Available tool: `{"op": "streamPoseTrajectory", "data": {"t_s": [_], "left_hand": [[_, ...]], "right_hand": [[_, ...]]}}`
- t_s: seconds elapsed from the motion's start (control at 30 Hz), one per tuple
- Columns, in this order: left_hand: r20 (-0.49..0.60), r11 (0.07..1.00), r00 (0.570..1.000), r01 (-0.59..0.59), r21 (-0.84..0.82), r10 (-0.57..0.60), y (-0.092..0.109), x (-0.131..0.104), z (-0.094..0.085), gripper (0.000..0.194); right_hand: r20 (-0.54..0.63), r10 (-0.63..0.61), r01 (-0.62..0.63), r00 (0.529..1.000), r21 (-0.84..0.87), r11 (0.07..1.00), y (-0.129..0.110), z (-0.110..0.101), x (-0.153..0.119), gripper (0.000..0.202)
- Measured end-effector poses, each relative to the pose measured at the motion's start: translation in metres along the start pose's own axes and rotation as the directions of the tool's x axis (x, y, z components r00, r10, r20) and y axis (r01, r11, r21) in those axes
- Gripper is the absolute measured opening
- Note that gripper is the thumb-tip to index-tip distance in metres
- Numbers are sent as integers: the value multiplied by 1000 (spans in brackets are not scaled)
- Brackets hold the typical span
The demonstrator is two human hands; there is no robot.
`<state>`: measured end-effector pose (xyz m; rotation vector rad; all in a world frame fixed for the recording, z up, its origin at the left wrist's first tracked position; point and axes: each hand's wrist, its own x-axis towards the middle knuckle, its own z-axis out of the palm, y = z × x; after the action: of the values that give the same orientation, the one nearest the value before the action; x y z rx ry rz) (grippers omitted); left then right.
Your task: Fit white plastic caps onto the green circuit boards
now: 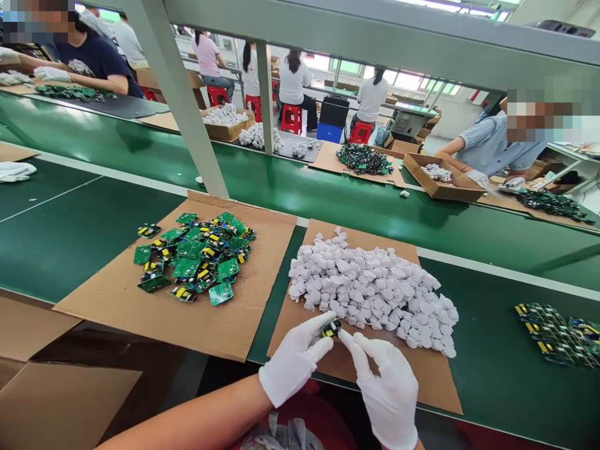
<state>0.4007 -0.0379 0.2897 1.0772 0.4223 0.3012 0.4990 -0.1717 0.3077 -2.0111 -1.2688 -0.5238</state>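
Observation:
In white gloves, my left hand [300, 353] pinches a small green circuit board [331, 328] with a yellow part on it. My right hand [387, 378] has its fingertips at the board's right edge, closed on it from that side. Just beyond both hands, a large heap of small white pieces [365, 281] spreads over a cardboard sheet [438, 387]. To the left, a pile of green circuit boards [194, 256] with yellow and black parts lies on another cardboard sheet [239, 328].
More boards [553, 334] sit in rows on the green bench at right. A grey metal post [187, 94] slants up from the divider. Across the green conveyor [290, 181], co-workers handle boards near a cardboard box [443, 178]. A white glove [17, 172] lies far left.

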Motion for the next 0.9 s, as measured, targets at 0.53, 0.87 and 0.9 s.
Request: {"op": "streamPoseTrajectory", "data": {"t_s": [0.53,0.87,0.9], "left_hand": [[70,998,998,3,62,-8,4,3,4,44],[277,956,955,179,-234,-111,12,4,9,36],[271,963,958,153,-222,-90,12,5,11,34]], "right_hand": [[45,-50,50,998,-12,999,0,7,3,16],[84,-92,94,992,-28,995,9,14,3,25],[61,-118,120,991,-41,992,8,16,3,25]]}}
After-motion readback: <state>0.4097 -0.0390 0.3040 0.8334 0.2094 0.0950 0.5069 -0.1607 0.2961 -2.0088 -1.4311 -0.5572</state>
